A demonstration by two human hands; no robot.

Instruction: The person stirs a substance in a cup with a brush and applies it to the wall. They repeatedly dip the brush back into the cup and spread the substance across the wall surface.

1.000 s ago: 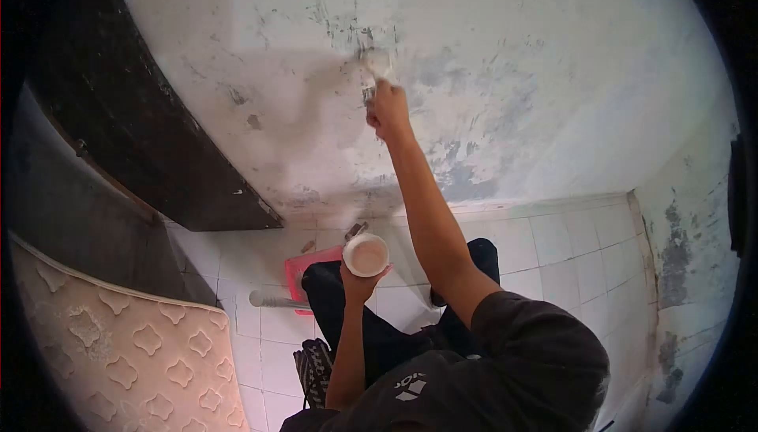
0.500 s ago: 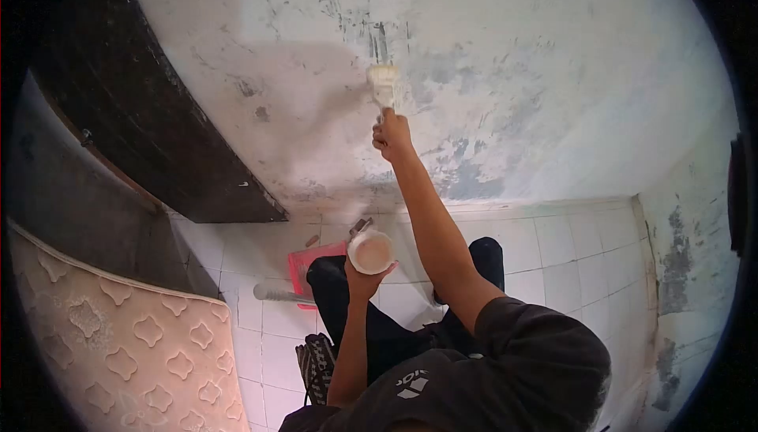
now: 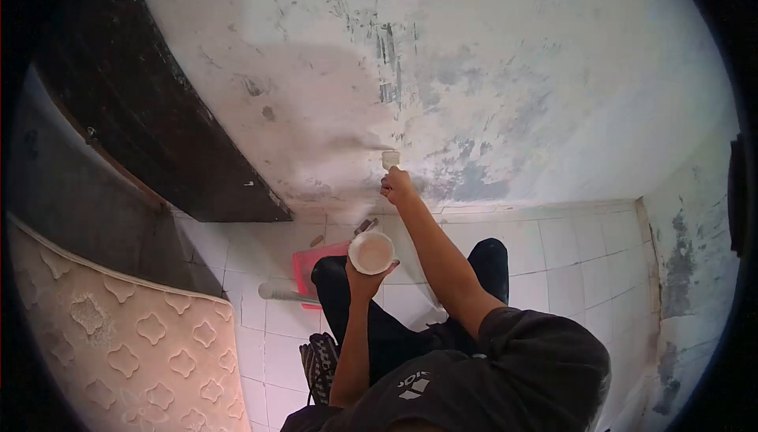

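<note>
Head view: your right hand (image 3: 396,185) grips a flat paintbrush (image 3: 391,159), long axis up the wall (image 3: 316,108); your left hand (image 3: 365,283) clasps a white cup (image 3: 353,253), below-left.

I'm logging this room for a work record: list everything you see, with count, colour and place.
brush: one, cream, in right hand
cup: one, white, pale contents, in left hand
tray-like item: one, pink, by left knee
tube: one, whitish, at tray
unclear small object: one, dark, beyond cup
small piece: one, brownish, beyond tray
patterned bundle: one, dark-and-light, by left forearm
mattress: one, pinkish, lower left
door-like panel: one, dark, upper left
walls: two, whitish with grey patches, ahead and right
floor: one, white tiles
shirt, trousers: dark, worn
right hand, left hand: bare
</note>
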